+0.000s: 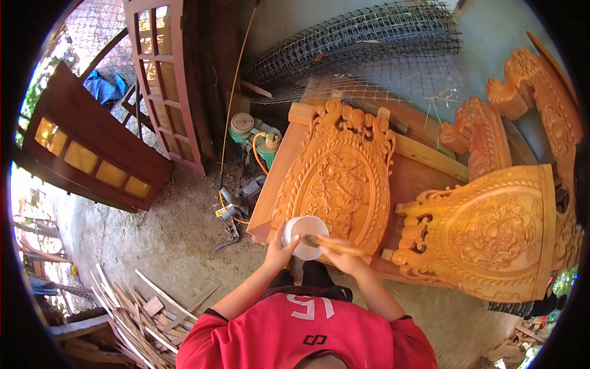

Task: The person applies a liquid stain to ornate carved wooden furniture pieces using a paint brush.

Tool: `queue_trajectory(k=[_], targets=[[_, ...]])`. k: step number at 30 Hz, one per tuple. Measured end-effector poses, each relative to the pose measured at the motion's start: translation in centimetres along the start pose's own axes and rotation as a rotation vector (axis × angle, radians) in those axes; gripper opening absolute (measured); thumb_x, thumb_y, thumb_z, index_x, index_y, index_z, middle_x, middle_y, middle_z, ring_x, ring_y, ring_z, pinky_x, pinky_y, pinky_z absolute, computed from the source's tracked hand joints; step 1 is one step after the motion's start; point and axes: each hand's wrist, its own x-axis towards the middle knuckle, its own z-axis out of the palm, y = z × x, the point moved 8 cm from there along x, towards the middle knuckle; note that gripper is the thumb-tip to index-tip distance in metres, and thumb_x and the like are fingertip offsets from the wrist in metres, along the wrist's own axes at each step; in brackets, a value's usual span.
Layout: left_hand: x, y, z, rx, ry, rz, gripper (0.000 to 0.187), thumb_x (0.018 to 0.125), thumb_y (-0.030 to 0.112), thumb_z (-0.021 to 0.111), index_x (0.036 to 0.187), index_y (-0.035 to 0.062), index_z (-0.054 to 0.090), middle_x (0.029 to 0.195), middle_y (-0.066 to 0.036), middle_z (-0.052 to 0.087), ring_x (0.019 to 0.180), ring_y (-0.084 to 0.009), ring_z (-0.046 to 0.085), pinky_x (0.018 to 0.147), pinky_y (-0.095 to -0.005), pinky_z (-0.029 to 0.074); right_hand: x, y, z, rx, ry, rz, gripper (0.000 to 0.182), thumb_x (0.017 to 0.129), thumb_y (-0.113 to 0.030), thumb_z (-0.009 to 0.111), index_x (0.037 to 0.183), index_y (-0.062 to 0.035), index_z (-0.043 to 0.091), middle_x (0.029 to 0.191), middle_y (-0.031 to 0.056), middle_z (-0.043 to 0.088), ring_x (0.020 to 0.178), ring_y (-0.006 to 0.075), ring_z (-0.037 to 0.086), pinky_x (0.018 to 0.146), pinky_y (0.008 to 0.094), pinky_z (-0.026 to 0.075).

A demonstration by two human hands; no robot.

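Note:
My left hand (pixel 279 251) is wrapped round the side of a white plastic cup (pixel 296 225), its thumb near the rim. In my right hand (pixel 345 261) is a paintbrush with a light wooden handle (pixel 345 248), and its dark bristles (pixel 311 240) are over the mouth of the cup. Just beyond the cup lies a carved wooden panel (pixel 338 184) with an oval relief and a scrolled top, glossy orange-brown. A second carved panel (pixel 498 237) of the same kind lies to the right, turned sideways.
Carved curved wooden pieces (pixel 482 132) stand at the far right. Rolled black mesh (pixel 362 37) lies along the wall. A green sprayer tank (pixel 265 142) is left of the panels. Door frames with panes (pixel 169 86) lean at the left, and wood strips (pixel 144 317) are heaped lower left.

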Motion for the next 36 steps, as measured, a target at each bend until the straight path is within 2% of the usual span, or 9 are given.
queue_trajectory(k=[6, 9, 12, 14, 18, 24, 29, 32, 36], targets=[[-1.2, -0.7, -0.9, -0.052, -0.085, -0.005, 0.056, 0.088, 0.023, 0.054, 0.133, -0.0007, 0.032, 0.125, -0.017, 0.045, 0.112, -0.0207, 0.046, 0.092, -0.0299, 0.038, -0.4, 0.5, 5.7, 0.262, -0.012, 0.037, 0.033, 0.086, -0.016, 0.056, 0.115, -0.0020, 0.055, 0.113, 0.0097, 0.059, 0.101, 0.0176, 0.057, 0.088, 0.0276, 0.043], [-0.9, -1.8, -2.0, -0.120, -0.016, -0.040, 0.055, 0.088, 0.024, 0.054, 0.132, -0.0010, 0.033, 0.123, -0.016, 0.047, 0.111, -0.0206, 0.047, 0.092, -0.0304, 0.038, -0.6, 0.1, 2.8, 0.092, 0.072, 0.095, 0.037, 0.088, -0.018, 0.054, 0.119, 0.0006, 0.051, 0.116, 0.0113, 0.057, 0.107, 0.0178, 0.053, 0.091, 0.0282, 0.041], [0.6, -4.6, -3.4, -0.055, 0.043, -0.013, 0.069, 0.078, 0.036, 0.065, 0.130, -0.0005, 0.037, 0.118, -0.023, 0.051, 0.108, -0.0279, 0.052, 0.089, -0.0348, 0.042, -1.4, 1.8, -1.5, 0.052, 0.318, 0.207, 0.040, 0.088, -0.030, 0.052, 0.118, -0.0019, 0.053, 0.115, 0.0160, 0.057, 0.105, 0.0218, 0.056, 0.088, 0.0299, 0.043], [1.0, -4.9, -4.4, -0.018, 0.058, -0.015, 0.069, 0.077, 0.036, 0.066, 0.129, -0.0003, 0.038, 0.117, -0.022, 0.051, 0.108, -0.0279, 0.052, 0.089, -0.0347, 0.042, -2.0, 4.3, -4.7, -0.211, 0.523, 0.217, 0.039, 0.089, -0.027, 0.051, 0.117, 0.0000, 0.052, 0.115, 0.0173, 0.057, 0.105, 0.0205, 0.055, 0.087, 0.0296, 0.043], [1.6, -5.1, -6.0, -0.014, 0.103, -0.015, 0.072, 0.074, 0.033, 0.069, 0.129, 0.0003, 0.037, 0.118, -0.022, 0.050, 0.108, -0.0277, 0.052, 0.088, -0.0355, 0.043, -3.1, 7.4, -7.9, -0.137, 0.765, 0.246, 0.035, 0.090, -0.020, 0.049, 0.117, 0.0018, 0.052, 0.114, 0.0167, 0.057, 0.107, 0.0244, 0.055, 0.090, 0.0312, 0.042], [2.3, -6.6, -7.8, 0.030, 0.158, -0.059, 0.067, 0.078, 0.019, 0.067, 0.130, -0.0034, 0.031, 0.119, -0.016, 0.048, 0.107, -0.0229, 0.051, 0.089, -0.0326, 0.042, -1.4, 9.7, 0.0, -0.379, 0.505, 0.136, 0.036, 0.091, -0.021, 0.045, 0.122, -0.0023, 0.048, 0.123, 0.0175, 0.050, 0.118, 0.0256, 0.046, 0.094, 0.0337, 0.040], [3.5, -8.4, -7.5, 0.013, 0.162, -0.058, 0.066, 0.078, 0.017, 0.067, 0.130, -0.0033, 0.031, 0.119, -0.015, 0.049, 0.107, -0.0218, 0.050, 0.089, -0.0324, 0.042, -0.3, 10.5, 7.4, 0.134, 0.196, 0.090, 0.036, 0.086, -0.014, 0.055, 0.121, -0.0102, 0.051, 0.117, 0.0136, 0.056, 0.108, 0.0244, 0.054, 0.089, 0.0319, 0.043], [4.1, -6.3, -6.5, -0.054, 0.122, -0.051, 0.065, 0.078, 0.017, 0.067, 0.129, -0.0032, 0.032, 0.121, -0.014, 0.047, 0.110, -0.0210, 0.047, 0.091, -0.0320, 0.039, 0.0, 10.8, 6.6, 0.361, 0.216, 0.134, 0.035, 0.087, -0.020, 0.054, 0.120, -0.0058, 0.051, 0.116, 0.0126, 0.057, 0.105, 0.0235, 0.056, 0.088, 0.0306, 0.043], [5.1, -5.7, -5.9, -0.106, 0.033, -0.090, 0.062, 0.079, 0.016, 0.066, 0.128, -0.0033, 0.034, 0.121, -0.013, 0.046, 0.111, -0.0204, 0.046, 0.092, -0.0310, 0.039, -4.6, 16.2, 1.9, 0.237, 0.478, 0.299, 0.040, 0.091, -0.029, 0.047, 0.115, 0.0018, 0.053, 0.110, 0.0111, 0.060, 0.100, 0.0183, 0.057, 0.087, 0.0303, 0.043]])
